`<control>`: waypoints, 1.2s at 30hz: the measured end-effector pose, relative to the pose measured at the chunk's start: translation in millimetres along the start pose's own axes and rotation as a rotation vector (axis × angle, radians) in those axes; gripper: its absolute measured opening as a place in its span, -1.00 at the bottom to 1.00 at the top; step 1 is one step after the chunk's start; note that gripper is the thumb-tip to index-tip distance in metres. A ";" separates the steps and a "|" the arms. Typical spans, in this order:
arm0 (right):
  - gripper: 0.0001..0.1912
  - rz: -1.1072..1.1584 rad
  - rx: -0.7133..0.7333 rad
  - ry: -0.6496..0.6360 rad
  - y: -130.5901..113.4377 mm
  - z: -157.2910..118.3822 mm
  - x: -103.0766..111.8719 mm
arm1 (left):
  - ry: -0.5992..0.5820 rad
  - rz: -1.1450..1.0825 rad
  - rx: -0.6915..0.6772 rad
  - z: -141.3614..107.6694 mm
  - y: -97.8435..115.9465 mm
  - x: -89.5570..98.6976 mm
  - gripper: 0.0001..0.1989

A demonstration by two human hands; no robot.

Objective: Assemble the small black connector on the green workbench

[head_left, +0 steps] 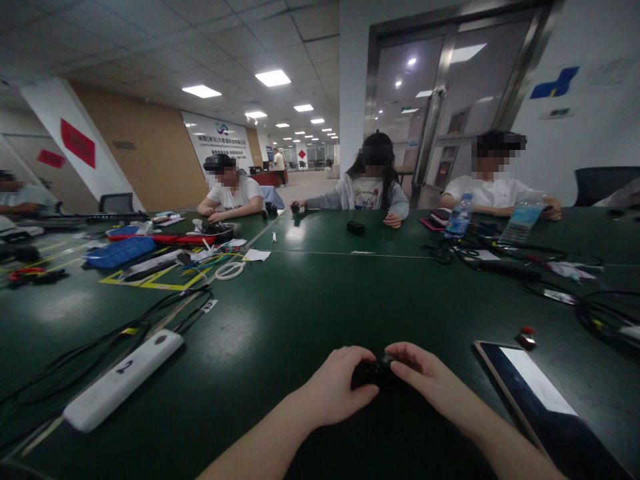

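Note:
Low over the green table (280,313), my left hand (340,383) is closed around a small black object (371,375), thumb below and fingers above. My right hand (425,373) meets it from the right, its thumb and fingertips pinched at that object's right end, where a small greyish shiny part shows. The fingers and dim light hide most of the object, so its kind is unclear. To the right of my right hand lies a tablet-like device (545,400) with a partly white screen. A small red-topped metal piece (527,338) sits just beyond it.
A white power strip (125,380) marked "2" and black cables (155,307) lie at left. Beyond are a blue tray (120,252) and a coiled white cord (230,270). Water bottles (459,217) and tangled cables stand far right. Several people sit around the table.

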State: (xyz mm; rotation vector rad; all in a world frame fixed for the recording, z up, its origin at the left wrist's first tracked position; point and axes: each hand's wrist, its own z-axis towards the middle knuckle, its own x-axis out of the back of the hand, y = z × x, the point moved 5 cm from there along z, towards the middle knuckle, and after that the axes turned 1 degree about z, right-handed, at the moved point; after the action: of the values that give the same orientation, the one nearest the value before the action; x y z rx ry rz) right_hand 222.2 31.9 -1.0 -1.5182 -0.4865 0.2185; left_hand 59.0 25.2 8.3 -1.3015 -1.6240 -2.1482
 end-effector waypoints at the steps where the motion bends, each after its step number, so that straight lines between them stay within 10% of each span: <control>1: -0.54 -0.004 0.009 -0.001 -0.9 0.1 -0.4 | 0.007 0.003 -0.005 0.5 -0.4 -0.2 -0.62; 36: -0.72 0.057 0.096 -0.036 6.7 2.1 -3.7 | 0.175 -0.014 0.048 15.2 -4.8 -1.2 -0.78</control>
State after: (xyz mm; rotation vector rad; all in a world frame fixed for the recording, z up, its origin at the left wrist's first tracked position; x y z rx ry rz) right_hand 219.0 32.6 -8.2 -1.4372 -0.4553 0.3096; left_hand 65.2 39.4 4.6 -1.0591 -1.6084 -2.1489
